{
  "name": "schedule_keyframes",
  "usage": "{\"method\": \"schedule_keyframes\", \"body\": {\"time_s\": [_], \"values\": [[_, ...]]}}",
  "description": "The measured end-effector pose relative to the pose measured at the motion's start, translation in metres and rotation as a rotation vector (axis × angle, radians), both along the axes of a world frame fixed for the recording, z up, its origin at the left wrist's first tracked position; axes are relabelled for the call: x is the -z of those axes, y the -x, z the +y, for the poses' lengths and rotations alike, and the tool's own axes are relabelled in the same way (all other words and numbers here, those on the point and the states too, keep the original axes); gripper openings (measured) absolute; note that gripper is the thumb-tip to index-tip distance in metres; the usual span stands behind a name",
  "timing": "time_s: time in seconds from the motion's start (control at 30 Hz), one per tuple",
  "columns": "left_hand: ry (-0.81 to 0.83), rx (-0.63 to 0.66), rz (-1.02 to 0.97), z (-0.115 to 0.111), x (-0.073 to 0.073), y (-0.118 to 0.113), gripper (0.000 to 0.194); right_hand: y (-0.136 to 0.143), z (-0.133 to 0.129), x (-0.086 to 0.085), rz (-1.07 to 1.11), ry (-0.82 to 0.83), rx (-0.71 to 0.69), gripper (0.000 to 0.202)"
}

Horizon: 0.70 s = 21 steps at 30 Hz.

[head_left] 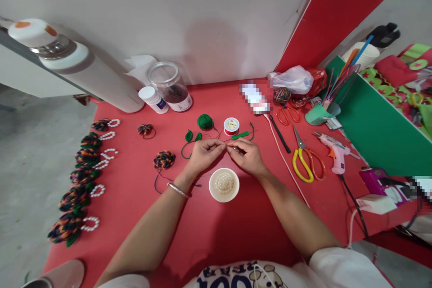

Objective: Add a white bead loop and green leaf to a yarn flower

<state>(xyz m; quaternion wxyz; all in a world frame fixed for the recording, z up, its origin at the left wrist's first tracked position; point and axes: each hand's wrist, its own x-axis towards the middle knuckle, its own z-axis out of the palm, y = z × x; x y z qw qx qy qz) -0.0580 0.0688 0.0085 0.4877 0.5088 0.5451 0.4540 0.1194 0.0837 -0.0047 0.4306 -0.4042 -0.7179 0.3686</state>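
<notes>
My left hand (207, 153) and my right hand (246, 155) meet above the table, thumbs and forefingers pinched together almost tip to tip. Whatever lies between the fingertips is too thin to make out. Just below them stands a white bowl (213, 192) holding pearl-like beads (224, 182). Beyond the fingers are a spool of red thread (231, 126), a green-handled crochet hook (240, 135) and a ball of green yarn (205, 122). Small green crocheted leaves (189, 135) lie past my left hand. A multicoloured crocheted piece (164, 159) with a loose yarn tail rests left of it.
Several multicoloured crocheted pieces (74, 197) with bead loops line the left edge. A tall white flask (101, 76), a pill bottle (153, 100) and a clear jar (170, 87) stand behind. Rightward lie a phone (254, 98), yellow-and-orange scissors (302, 157), a glue gun (335, 153) and cables.
</notes>
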Motion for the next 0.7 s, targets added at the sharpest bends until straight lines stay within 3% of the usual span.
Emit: {"method": "schedule_keyframes", "body": {"time_s": [0.7], "values": [[-0.001, 0.083, 0.036, 0.0021, -0.0023, -0.0011, 0.022, -0.0008, 0.0016, -0.0074, 0.07, 0.038, 0.006, 0.015]]}}
